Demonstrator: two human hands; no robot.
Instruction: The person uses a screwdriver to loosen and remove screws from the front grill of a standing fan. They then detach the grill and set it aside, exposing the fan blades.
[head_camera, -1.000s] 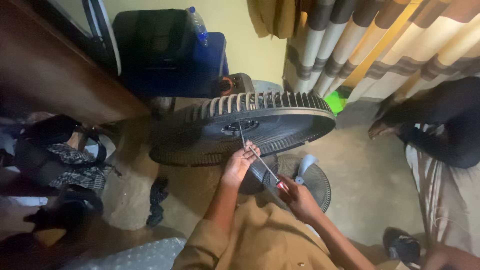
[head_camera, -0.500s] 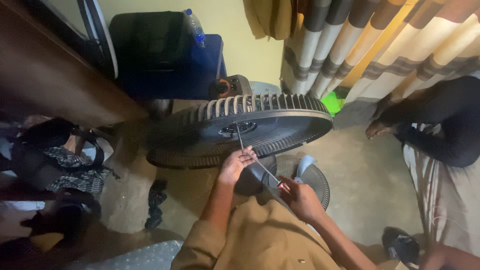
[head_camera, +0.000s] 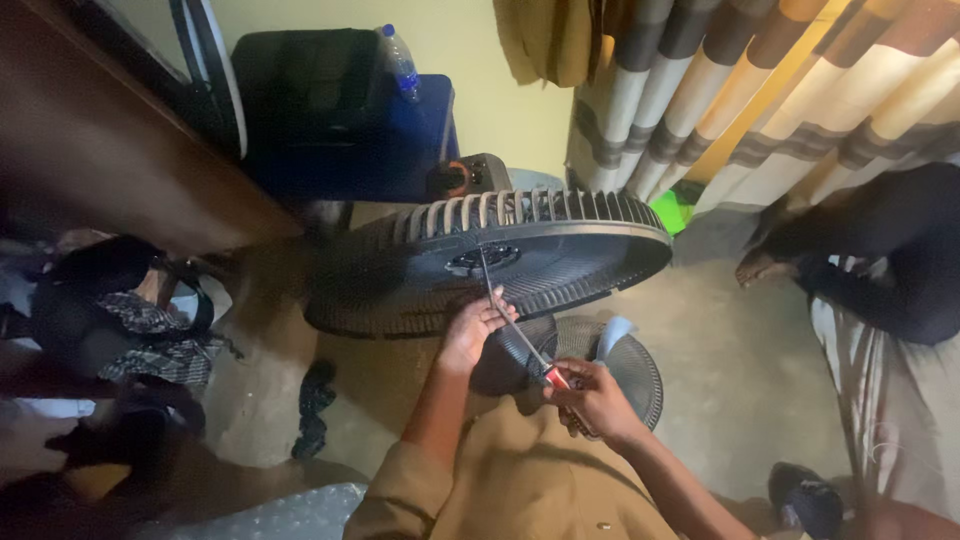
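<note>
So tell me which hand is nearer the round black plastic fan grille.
Left. The left hand touches the round black plastic fan grille; the right hand sits back, gripping the red-handled screwdriver.

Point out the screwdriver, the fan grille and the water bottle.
screwdriver (head_camera: 512, 328): head view, mid-shaft.
fan grille (head_camera: 560, 255): head view, ribbed face right of the hub.
water bottle (head_camera: 401, 62): head view, clear body below the cap.

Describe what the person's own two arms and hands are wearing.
Both hands, left hand and right hand, are bare: no gloves, rings or watch visible. The forearms are bare too. Loose khaki-brown fabric sleeves start near the elbows, matching the shirt below. No markings show.
</note>
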